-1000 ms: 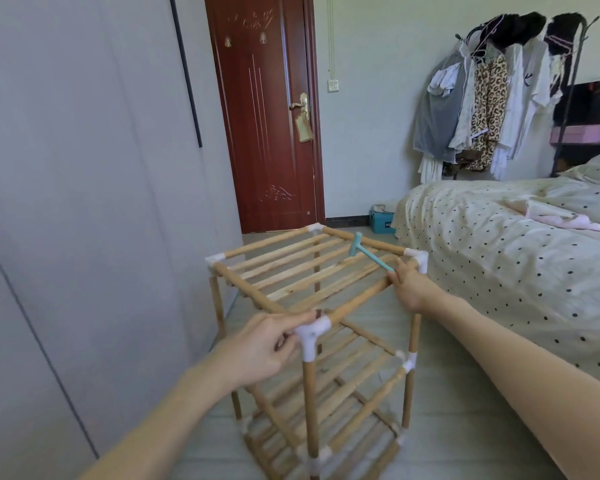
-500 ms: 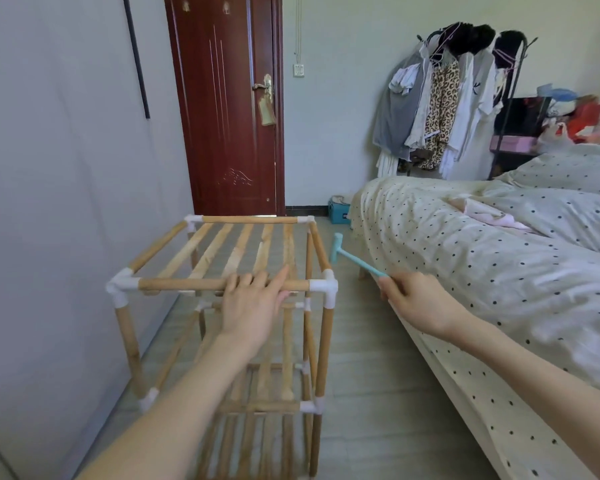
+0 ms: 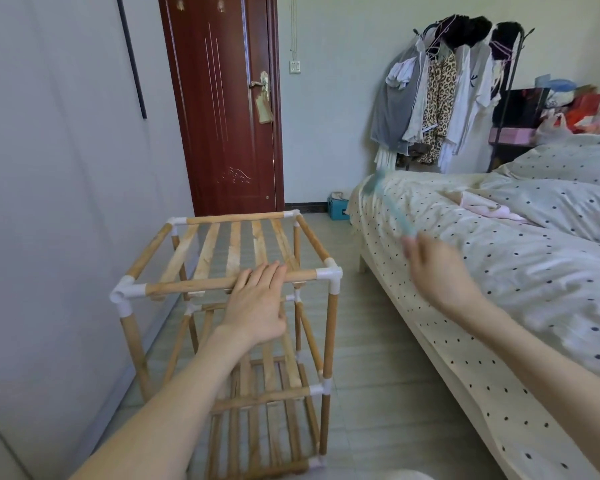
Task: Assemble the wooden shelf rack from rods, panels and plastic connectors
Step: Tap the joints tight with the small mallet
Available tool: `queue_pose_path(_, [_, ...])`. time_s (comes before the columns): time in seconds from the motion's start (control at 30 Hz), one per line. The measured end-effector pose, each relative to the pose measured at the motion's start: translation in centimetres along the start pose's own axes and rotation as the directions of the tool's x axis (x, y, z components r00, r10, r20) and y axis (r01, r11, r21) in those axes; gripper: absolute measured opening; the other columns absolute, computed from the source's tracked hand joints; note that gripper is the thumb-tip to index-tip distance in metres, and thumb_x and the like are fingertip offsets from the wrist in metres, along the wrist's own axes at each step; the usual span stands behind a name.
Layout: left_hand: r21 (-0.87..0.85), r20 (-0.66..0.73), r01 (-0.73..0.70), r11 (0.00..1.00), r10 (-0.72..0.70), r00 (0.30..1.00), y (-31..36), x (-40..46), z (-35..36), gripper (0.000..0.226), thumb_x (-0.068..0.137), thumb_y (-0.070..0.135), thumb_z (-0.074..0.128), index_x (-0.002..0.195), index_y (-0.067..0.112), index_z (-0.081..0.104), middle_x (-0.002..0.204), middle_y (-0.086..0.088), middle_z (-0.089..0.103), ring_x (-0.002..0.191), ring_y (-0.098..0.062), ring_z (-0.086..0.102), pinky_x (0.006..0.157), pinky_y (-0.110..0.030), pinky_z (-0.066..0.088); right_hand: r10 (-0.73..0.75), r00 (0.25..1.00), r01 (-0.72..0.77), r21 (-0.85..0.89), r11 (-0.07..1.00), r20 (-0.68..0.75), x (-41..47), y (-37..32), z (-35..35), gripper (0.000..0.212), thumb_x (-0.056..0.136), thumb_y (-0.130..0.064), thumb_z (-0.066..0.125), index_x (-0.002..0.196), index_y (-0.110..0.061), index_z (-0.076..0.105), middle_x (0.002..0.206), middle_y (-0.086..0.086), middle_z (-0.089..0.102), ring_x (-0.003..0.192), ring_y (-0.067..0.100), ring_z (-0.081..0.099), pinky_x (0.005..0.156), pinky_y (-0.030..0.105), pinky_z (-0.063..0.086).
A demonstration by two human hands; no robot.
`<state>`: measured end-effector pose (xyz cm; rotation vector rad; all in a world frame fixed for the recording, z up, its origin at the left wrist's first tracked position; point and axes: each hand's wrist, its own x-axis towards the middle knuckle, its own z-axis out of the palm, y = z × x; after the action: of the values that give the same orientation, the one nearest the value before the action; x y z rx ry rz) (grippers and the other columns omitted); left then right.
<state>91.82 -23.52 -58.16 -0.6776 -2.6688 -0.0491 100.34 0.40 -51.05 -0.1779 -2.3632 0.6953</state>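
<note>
Upright on the floor, the three-tier wooden shelf rack with white plastic corner connectors [image 3: 229, 306] stands beneath the left hand [image 3: 257, 303], which lies flat, fingers straight, on its top front rod. Off to the right, above the dotted bed [image 3: 499, 306], the right hand [image 3: 437, 268] pinches a blurred teal plastic mallet [image 3: 388, 202].

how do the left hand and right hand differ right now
The left hand lies flat, fingers straight, on the front top rod of the rack; the right hand is raised over the bed's edge, apart from the rack. The left hand holds nothing; the right hand grips a teal hammer. The left hand looks sharp, the right hand blurred. Both are bare.
</note>
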Motion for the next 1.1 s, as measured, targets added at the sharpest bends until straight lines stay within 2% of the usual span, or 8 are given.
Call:
queue_pose_path(0.1, [-0.002, 0.000, 0.013, 1.000, -0.013, 1.000, 0.2, 0.0, -0.1, 0.085, 0.082, 0.029, 0.054, 0.150, 0.016, 0.005, 0.158, 0.000, 0.008, 0.145, -0.016, 0.005, 0.116, -0.035, -0.003, 0.036, 0.946, 0.038, 0.222, 0.974, -0.322, -0.2, -0.9, -0.9, 0.026, 0.101, -0.028, 0.031, 0.084, -0.012, 0.041, 0.063, -0.003, 0.047, 0.054, 0.015, 0.044, 0.054, 0.032, 0.016])
queue_pose_path(0.23, [-0.009, 0.011, 0.020, 1.000, -0.020, 1.000, 0.4, -0.1, -0.2, 0.087, 0.082, 0.030, 0.056, 0.151, 0.017, 0.004, 0.158, 0.001, 0.007, 0.145, -0.016, 0.005, 0.116, -0.035, -0.004, 0.084, 0.857, 0.100, -0.324, 0.941, 0.508, -3.5, 0.8, 2.4, 0.029, 0.102, -0.031, 0.028, 0.092, -0.010, 0.046, 0.097, 0.021, 0.061, 0.085, 0.035, 0.058, 0.070, 0.035, 0.041])
queue_pose_path(0.4, [-0.019, 0.007, 0.032, 0.999, -0.031, 0.999, 0.6, -0.1, -0.3, 0.088, 0.080, 0.027, 0.056, 0.151, 0.017, 0.005, 0.158, 0.001, 0.006, 0.145, -0.015, 0.004, 0.116, -0.036, -0.005, 0.081, 0.964, -0.012, 0.264, 0.964, -0.252, -0.3, -0.7, 0.3, 0.027, 0.101, -0.030, 0.031, 0.085, -0.013, 0.045, 0.070, 0.004, 0.054, 0.071, 0.034, 0.052, 0.061, 0.036, 0.034])
queue_pose_path(0.57, [-0.019, 0.013, 0.029, 0.999, -0.029, 0.999, 0.6, -0.2, -0.3, 0.088, 0.080, 0.027, 0.056, 0.150, 0.018, 0.004, 0.158, 0.002, 0.005, 0.145, -0.015, 0.004, 0.116, -0.036, -0.004, 0.158, 0.867, -0.044, -0.242, 0.969, 0.473, -3.7, 0.8, 2.7, 0.031, 0.102, -0.033, 0.029, 0.091, -0.011, 0.047, 0.098, 0.020, 0.061, 0.090, 0.036, 0.058, 0.072, 0.036, 0.042])
queue_pose_path(0.73, [-0.028, 0.010, 0.041, 0.999, -0.040, 0.999, 0.8, 0.0, -0.2, 0.089, 0.079, 0.026, 0.055, 0.150, 0.017, 0.004, 0.158, 0.001, 0.006, 0.144, -0.017, 0.004, 0.118, -0.038, -0.002, 0.066, 0.964, 0.003, 0.257, 0.966, -0.259, 0.2, -1.1, 0.0, 0.029, 0.101, -0.032, 0.030, 0.083, -0.012, 0.043, 0.065, 0.000, 0.048, 0.062, 0.027, 0.050, 0.058, 0.033, 0.033])
queue_pose_path(0.9, [-0.032, 0.010, 0.027, 0.999, -0.027, 1.000, 0.5, -0.3, -0.3, 0.089, 0.078, 0.024, 0.056, 0.150, 0.018, 0.004, 0.158, 0.003, 0.007, 0.144, -0.016, 0.006, 0.117, -0.036, -0.002, 0.174, 0.891, -0.101, -0.191, 0.976, 0.419, -2.7, 0.5, 2.7, 0.036, 0.102, -0.034, 0.029, 0.096, -0.008, 0.053, 0.096, 0.018, 0.060, 0.093, 0.036, 0.059, 0.078, 0.038, 0.044])
queue_pose_path(1.03, [-0.022, -0.006, 0.028, 0.999, -0.028, 1.000, 0.6, -0.2, -0.2, 0.089, 0.077, 0.025, 0.056, 0.150, 0.018, 0.005, 0.157, 0.002, 0.010, 0.143, -0.016, 0.008, 0.117, -0.037, -0.001, 0.095, 0.968, -0.019, 0.310, 0.951, -0.232, -1.0, -0.5, 1.2, 0.032, 0.099, -0.036, 0.030, 0.083, -0.013, 0.044, 0.064, 0.001, 0.048, 0.061, 0.028, 0.047, 0.057, 0.036, 0.036])
queue_pose_path(1.1, [-0.020, -0.013, 0.030, 0.999, -0.030, 0.999, 0.7, -0.2, -0.1, 0.088, 0.078, 0.026, 0.057, 0.150, 0.018, 0.006, 0.156, 0.003, 0.011, 0.142, -0.016, 0.009, 0.116, -0.037, -0.001, 0.054, 0.987, -0.028, 0.164, 0.986, -0.154, -2.3, -0.3, 1.9, 0.029, 0.100, -0.036, 0.028, 0.088, -0.012, 0.039, 0.069, 0.007, 0.053, 0.065, 0.034, 0.053, 0.058, 0.039, 0.037])
